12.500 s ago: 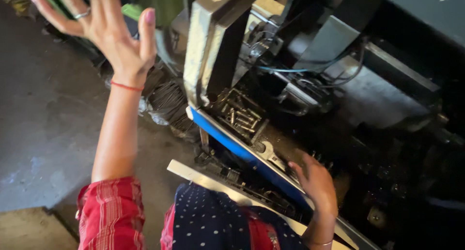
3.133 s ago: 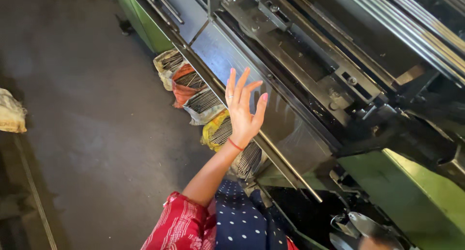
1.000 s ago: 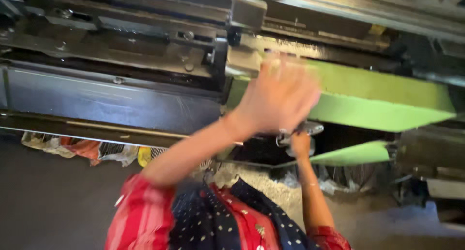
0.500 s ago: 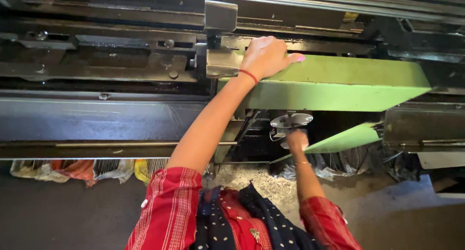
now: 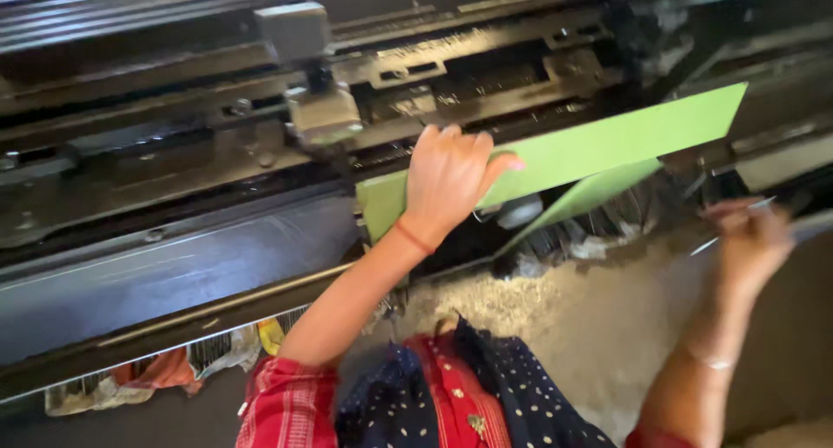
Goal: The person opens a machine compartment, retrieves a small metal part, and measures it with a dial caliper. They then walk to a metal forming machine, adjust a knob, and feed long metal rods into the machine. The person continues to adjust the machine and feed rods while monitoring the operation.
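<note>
Gripping the top edge of the green panel (image 5: 607, 140), our left hand (image 5: 447, 175) has its fingers curled over the rim and the thumb spread along the face, so the hand is closed on the panel and bears on it from above. That grip suits a thin sheet set at a slant: the panel rises from lower left to upper right across the front of the machine (image 5: 173, 153), and a hold at its near end keeps that end from swinging. A red thread (image 5: 415, 237) circles the wrist.

Our right hand (image 5: 748, 240) is off to the right and blurred. It seems to pinch a thin metal tool (image 5: 737, 222) (a rod or a blade, we cannot tell which), with the fingers close together; how firmly it holds we cannot say. It is well apart from the panel and touches nothing on the machine.

Behind the panel a second green sheet (image 5: 590, 192) slopes down into a dark gap, and beside it sits a round metal part (image 5: 519, 212). Above our left hand a grey block (image 5: 323, 114) hangs from a rail. Lower down runs a long steel plate (image 5: 165, 274) with a bar along its lower edge. Under it, on the floor (image 5: 599, 318), lie bundles of scrap in bags (image 5: 156, 374). We are leaning in close, which is why our red sleeve (image 5: 282, 405) and dotted scarf (image 5: 512, 396) fill the bottom of the view.
</note>
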